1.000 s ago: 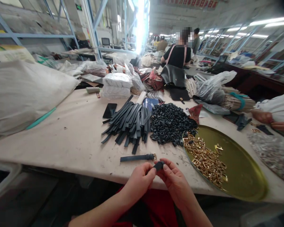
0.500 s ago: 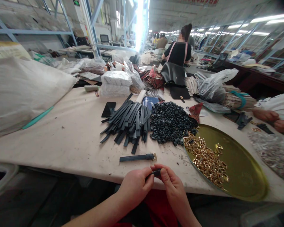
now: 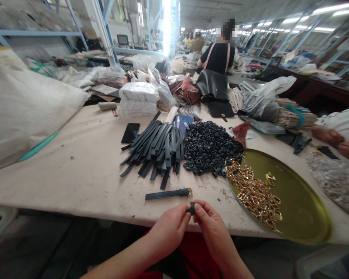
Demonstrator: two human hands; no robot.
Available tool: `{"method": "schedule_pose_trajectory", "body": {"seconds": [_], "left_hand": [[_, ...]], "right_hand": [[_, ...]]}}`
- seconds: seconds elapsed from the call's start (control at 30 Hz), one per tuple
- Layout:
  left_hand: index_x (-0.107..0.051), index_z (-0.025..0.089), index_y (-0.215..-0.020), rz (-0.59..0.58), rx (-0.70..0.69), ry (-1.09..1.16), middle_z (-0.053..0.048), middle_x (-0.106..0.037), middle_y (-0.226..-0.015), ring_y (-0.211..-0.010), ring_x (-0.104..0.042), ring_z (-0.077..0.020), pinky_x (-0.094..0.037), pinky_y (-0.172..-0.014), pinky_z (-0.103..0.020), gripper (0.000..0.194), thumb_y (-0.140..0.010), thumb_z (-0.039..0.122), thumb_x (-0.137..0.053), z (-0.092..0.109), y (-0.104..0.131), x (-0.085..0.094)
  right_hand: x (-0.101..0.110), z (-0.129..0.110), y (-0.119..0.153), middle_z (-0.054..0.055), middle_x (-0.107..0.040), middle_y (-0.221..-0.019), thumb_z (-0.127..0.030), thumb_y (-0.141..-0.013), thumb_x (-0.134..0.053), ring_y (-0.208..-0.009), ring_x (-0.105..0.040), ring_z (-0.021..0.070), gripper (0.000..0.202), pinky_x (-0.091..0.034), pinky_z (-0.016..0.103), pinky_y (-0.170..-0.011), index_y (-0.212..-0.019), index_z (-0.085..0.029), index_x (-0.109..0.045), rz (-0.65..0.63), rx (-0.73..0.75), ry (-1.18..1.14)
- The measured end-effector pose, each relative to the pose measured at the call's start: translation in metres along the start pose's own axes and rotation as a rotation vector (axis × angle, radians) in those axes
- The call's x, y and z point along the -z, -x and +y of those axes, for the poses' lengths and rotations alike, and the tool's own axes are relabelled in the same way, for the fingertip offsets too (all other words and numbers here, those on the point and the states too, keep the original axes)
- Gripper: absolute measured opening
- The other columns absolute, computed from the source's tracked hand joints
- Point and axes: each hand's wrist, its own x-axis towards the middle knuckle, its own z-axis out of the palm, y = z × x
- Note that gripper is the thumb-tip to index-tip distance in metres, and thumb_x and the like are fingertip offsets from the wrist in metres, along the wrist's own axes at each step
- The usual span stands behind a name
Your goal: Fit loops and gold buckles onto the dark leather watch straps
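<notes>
Shifted slightly nearer the buckled strap (image 3: 164,194), a small dark piece (image 3: 192,209) sits near the worktop's (image 3: 90,174) edge, pinched in the nearly closed grip of left hand (image 3: 171,224) and right hand (image 3: 213,224), where loosened fingertips could drop it.

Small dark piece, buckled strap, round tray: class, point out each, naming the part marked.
Small dark piece (image 3: 192,209), head view: its visible middle.
Buckled strap (image 3: 163,194), head view: mid-band.
Round tray (image 3: 302,201), head view: bare inside.

The dark piece (image 3: 192,209) between left hand (image 3: 173,221) and right hand (image 3: 211,220) now shows smaller and stubbier than its earlier broad face, and someone beyond the far person in black (image 3: 217,57) has dropped from view.
</notes>
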Motion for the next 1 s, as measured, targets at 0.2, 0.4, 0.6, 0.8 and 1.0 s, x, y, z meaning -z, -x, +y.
{"method": "schedule_pose_trajectory", "body": {"seconds": [0.2, 0.4, 0.6, 0.8, 1.0], "left_hand": [[-0.038, 0.018, -0.123, -0.125, 0.094, 0.232, 0.002, -0.053, -0.071, -0.057, -0.047, -0.0091, -0.04, -0.057, -0.021, 0.039, -0.084, 0.023, -0.034, 0.008, 0.021, 0.003], [-0.017, 0.017, -0.133, -0.193, 0.179, 0.35, 0.003, -0.05, -0.066, -0.048, -0.046, -0.0085, -0.038, -0.051, -0.021, 0.052, -0.085, 0.03, -0.032, 0.007, 0.031, -0.012], [-0.051, 0.015, -0.081, -0.051, 0.1, 0.106, 0.002, -0.048, -0.062, -0.056, -0.044, -0.0117, -0.035, -0.055, -0.022, 0.033, -0.084, 0.041, -0.031, 0.0, 0.017, -0.016], [-0.049, 0.018, -0.075, -0.004, 0.103, 0.018, -0.002, -0.056, -0.074, -0.073, -0.051, -0.0175, -0.037, -0.068, -0.025, 0.035, -0.084, 0.045, -0.029, -0.015, -0.008, -0.01], [-0.051, 0.019, -0.075, -0.051, 0.169, 0.043, -0.001, -0.054, -0.069, -0.069, -0.05, -0.0168, -0.038, -0.065, -0.024, 0.036, -0.083, 0.046, -0.029, -0.005, -0.04, -0.019]], "right_hand": [[-0.007, 0.001, 0.021, -0.004, -0.053, -0.06, -0.037, -0.069, -0.065, -0.053, -0.048, 0.0108, 0.024, -0.041, 0.024, -0.053, -0.081, -0.017, -0.06, -0.097, -0.072, -0.25], [-0.025, 0.012, 0.051, -0.005, -0.051, -0.057, -0.04, -0.074, -0.06, -0.048, -0.048, 0.0108, 0.026, -0.04, 0.023, -0.048, -0.087, -0.019, -0.055, -0.097, 0.082, -0.088], [0.013, 0.003, 0.04, 0.004, -0.064, -0.083, -0.033, -0.085, -0.042, -0.077, -0.058, 0.0172, 0.023, -0.045, 0.027, -0.07, -0.093, -0.019, -0.057, -0.012, 0.429, 0.465], [0.121, -0.049, -0.051, 0.009, -0.06, -0.086, -0.029, -0.084, -0.04, -0.079, -0.055, 0.0206, 0.022, -0.043, 0.033, -0.071, -0.09, -0.015, -0.056, 0.389, 0.514, 1.055], [0.143, -0.078, -0.126, 0.006, -0.059, -0.08, -0.016, -0.073, -0.052, -0.076, -0.054, 0.0201, 0.012, -0.038, 0.031, -0.073, -0.075, -0.021, -0.063, 0.268, 0.499, 1.199]]}}
